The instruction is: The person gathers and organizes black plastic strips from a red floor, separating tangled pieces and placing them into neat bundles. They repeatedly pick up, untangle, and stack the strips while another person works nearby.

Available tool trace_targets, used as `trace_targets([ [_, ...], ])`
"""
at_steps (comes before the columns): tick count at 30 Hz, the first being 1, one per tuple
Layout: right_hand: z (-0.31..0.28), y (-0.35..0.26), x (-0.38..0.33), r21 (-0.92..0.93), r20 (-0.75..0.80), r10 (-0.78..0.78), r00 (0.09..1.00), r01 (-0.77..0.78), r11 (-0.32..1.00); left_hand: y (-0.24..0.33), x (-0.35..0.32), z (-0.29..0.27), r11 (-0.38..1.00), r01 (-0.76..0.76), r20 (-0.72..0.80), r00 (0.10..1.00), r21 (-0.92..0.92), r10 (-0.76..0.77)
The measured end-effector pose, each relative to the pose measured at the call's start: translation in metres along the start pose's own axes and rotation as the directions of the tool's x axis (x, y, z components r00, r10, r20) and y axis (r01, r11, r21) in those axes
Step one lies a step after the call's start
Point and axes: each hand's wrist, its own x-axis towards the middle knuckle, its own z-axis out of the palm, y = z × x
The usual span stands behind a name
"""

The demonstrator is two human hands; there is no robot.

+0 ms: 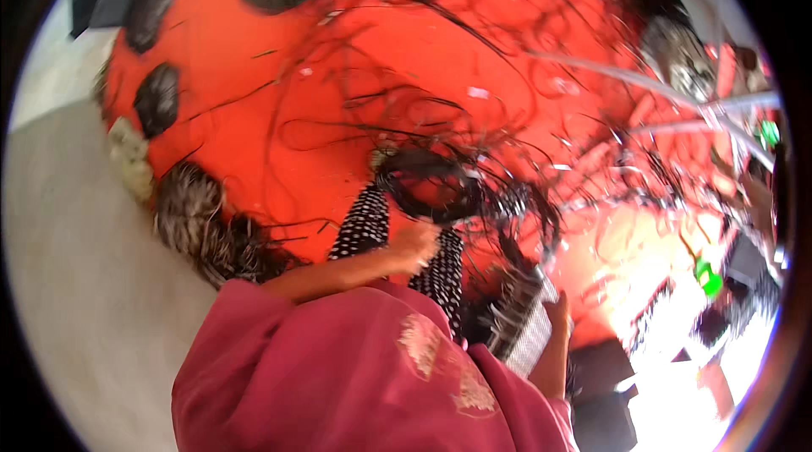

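My right hand (pixel 557 315) is at the right edge of a half-woven piece of grey and white strips (pixel 531 317), thumb along its rim; it seems to grip it. Loose dark strip ends stick out from the piece's left side. My left hand (pixel 414 247) crosses in front of my body above the black-and-white dotted cloth (pixel 364 219) over my legs. It is smeared by motion, so its fingers do not show clearly. Just beyond it lies a coil of black strips (pixel 431 186) on the red floor covering (pixel 245 114).
Loose black strips tangle across the floor covering. Dark bundles (pixel 158 101) and a heap of grey strips (pixel 190 207) line its left edge, beside a grey floor (pixel 68 283). Metal bars (pixel 626 76) stand at the right. Black boxes (pixel 602 367) and a green object (pixel 709 279) lie at the lower right.
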Motion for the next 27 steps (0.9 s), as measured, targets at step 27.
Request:
trace_targets([
  [27,0.037,0.054,-0.129,0.404,-0.212,0.262,0.941,-0.160,0.901,0.054,0.115,-0.046,0.610,0.514,0.051,0.788,-0.603,-0.614],
])
